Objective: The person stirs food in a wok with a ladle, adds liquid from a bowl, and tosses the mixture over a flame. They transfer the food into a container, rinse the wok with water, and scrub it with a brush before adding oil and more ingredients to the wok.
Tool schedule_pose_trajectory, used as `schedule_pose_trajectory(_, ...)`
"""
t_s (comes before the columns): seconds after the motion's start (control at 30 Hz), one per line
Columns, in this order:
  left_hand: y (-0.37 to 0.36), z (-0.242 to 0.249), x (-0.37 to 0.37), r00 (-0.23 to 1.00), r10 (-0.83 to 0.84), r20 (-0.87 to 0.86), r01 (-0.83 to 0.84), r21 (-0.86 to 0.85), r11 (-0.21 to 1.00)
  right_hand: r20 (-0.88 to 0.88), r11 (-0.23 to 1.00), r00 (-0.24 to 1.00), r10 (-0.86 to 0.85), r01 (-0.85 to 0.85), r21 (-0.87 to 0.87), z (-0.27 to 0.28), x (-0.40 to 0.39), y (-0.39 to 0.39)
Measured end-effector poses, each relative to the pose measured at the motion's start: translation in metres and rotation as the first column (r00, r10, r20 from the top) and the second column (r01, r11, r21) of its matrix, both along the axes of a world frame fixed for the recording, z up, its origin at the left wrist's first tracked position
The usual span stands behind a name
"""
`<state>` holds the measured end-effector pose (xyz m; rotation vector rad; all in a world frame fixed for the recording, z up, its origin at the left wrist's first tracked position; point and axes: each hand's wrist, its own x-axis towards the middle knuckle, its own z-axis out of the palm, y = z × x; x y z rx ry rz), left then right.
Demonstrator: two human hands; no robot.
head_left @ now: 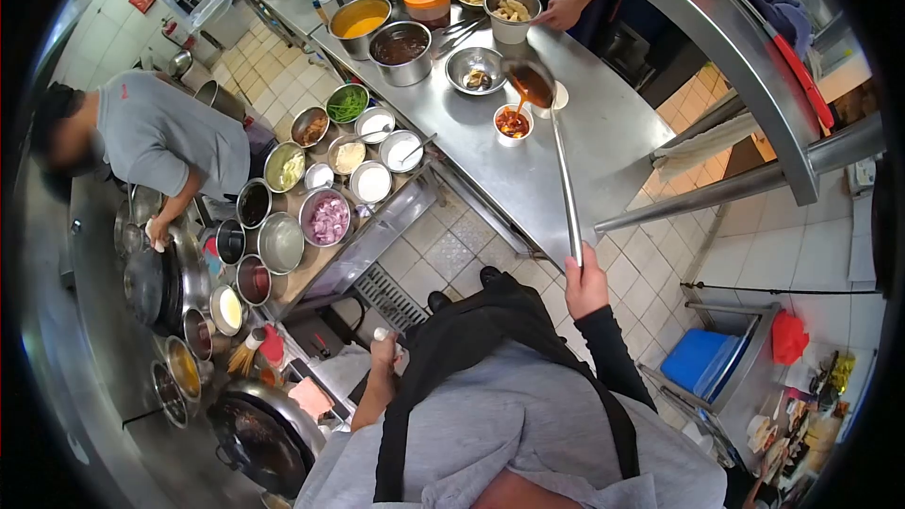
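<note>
My right hand [586,281] is closed around the long metal handle of a ladle [566,179]. The ladle's bowl tips over a small white cup [513,138], and reddish-brown sauce runs from it into the cup, which holds red sauce and pieces of food. A second white cup [560,96] stands partly hidden behind the ladle. Beside them is a metal bowl [459,84] with a little food in it. My left hand [384,351] hangs low by my apron, fingers curled, with something small and white at its top that I cannot make out.
On the steel counter [613,141] stand pots of dark sauce [400,49] and yellow liquid [361,24]. Another person's hand [564,11] is near a tub of food pieces [512,14]. At left, a co-worker [170,132] leans over a wok [151,292]. Several ingredient bowls line a shelf.
</note>
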<state>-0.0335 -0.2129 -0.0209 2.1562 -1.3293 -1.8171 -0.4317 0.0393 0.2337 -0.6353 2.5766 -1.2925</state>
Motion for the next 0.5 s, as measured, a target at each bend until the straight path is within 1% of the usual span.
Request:
schedule_pose_trajectory(0.03,0.0,-0.002,-0.001,1.0,0.006,0.011,-0.006,0.0,1.0,0.044,0.999,0.999,0.03,-0.031,0.01,-0.006,-0.004,0.001)
schedule_pose_trajectory(0.13,-0.006,-0.009,-0.003,1.0,0.013,0.028,-0.013,-0.004,1.0,0.025,0.995,0.999,0.034,-0.036,0.098,-0.026,-0.003,0.004)
schedule_pose_trajectory(0.23,-0.006,-0.006,-0.002,1.0,0.0,0.024,-0.001,0.025,1.0,0.059,0.995,0.997,0.04,-0.045,0.09,-0.014,-0.005,0.007)
schedule_pose_trajectory(0.27,-0.009,-0.005,-0.004,1.0,-0.013,0.029,0.013,0.008,1.0,0.059,0.996,0.998,0.035,-0.04,0.082,-0.009,-0.006,0.007)
schedule_pose_trajectory(0.37,-0.005,-0.014,0.003,0.999,-0.02,0.046,0.021,-0.015,1.0,0.111,0.996,0.992,0.063,-0.07,0.061,0.027,-0.004,0.01)
schedule_pose_trajectory(0.47,-0.004,-0.013,-0.002,0.999,-0.016,0.042,0.016,-0.009,1.0,0.027,1.0,0.999,0.024,-0.024,-0.005,0.007,0.003,0.016)
schedule_pose_trajectory(0.5,-0.003,-0.015,-0.002,0.999,-0.015,0.032,0.015,-0.001,1.0,-0.051,0.998,0.997,0.056,-0.057,-0.015,-0.012,-0.001,0.017)
